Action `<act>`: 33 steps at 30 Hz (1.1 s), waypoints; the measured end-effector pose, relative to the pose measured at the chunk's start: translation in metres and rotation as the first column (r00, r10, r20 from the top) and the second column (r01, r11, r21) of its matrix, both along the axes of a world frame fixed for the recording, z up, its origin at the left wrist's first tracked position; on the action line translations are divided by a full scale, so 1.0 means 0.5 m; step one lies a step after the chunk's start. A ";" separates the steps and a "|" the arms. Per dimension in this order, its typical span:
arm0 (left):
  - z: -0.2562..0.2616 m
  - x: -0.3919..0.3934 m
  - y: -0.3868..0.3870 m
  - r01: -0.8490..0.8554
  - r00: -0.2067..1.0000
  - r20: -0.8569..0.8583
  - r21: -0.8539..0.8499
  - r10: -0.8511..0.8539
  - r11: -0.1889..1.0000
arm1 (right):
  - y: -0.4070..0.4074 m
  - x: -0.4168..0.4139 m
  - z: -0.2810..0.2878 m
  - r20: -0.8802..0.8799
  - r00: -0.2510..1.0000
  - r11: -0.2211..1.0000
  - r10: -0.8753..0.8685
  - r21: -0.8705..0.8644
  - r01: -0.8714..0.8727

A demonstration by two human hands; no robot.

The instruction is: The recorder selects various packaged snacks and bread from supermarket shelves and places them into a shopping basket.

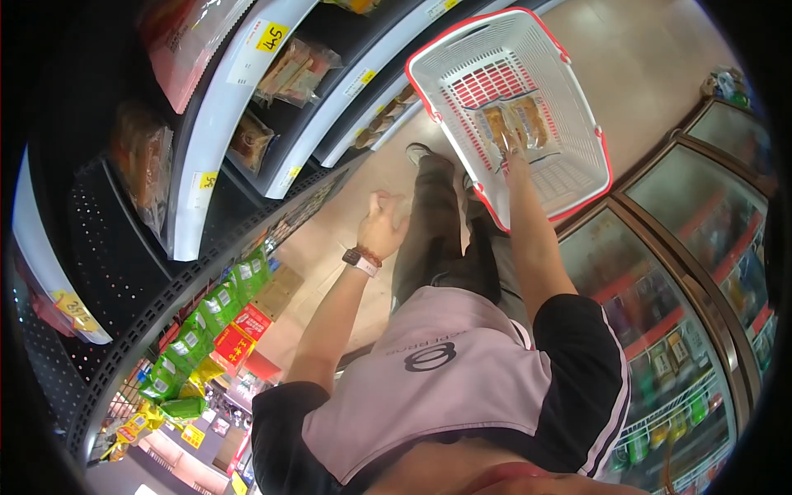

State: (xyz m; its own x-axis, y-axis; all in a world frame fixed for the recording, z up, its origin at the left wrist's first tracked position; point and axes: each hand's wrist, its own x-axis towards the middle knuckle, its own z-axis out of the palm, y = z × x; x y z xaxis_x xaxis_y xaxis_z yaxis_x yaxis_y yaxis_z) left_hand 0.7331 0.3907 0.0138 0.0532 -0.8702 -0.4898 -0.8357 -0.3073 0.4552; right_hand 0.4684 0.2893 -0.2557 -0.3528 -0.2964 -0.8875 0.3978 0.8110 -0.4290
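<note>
My right hand (513, 154) reaches down into a white plastic shopping basket (578, 133) with red rim trim. Its fingers are closed at the near edge of clear-wrapped bread (529, 120), which shows as two golden-brown pieces over the basket's slatted floor. The fingertips are partly hidden by the wrapping. To the left, my left hand (380, 226) hangs in the air near my dark trousers (427, 216), holding nothing, its fingers loosely curled and the thumb apart. A watch (359, 261) and a beaded bracelet circle that wrist.
Store shelves (192, 185) with wrapped bread (297, 71) and price tags run along the left. Green snack bags (223, 303) hang on a rack below them. Glass-door drink coolers (656, 297) line the right side. Pale floor tiles (619, 43) show beyond the basket.
</note>
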 end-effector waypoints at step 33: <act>0.331 -0.065 0.305 0.112 -0.862 -0.425 0.373 0.277 0.921 | 0.173 0.183 0.736 0.106 0.100 0.118 0.989 -0.986 -0.118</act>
State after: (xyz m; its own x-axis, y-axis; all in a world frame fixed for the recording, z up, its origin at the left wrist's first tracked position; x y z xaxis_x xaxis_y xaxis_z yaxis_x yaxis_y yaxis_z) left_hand 0.7006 0.5432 0.1792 -0.3856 -0.9210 0.0562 0.9110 -0.3897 -0.1351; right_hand 0.5597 0.3760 0.1126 0.8766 -0.4602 0.1406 0.3678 0.4524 -0.8124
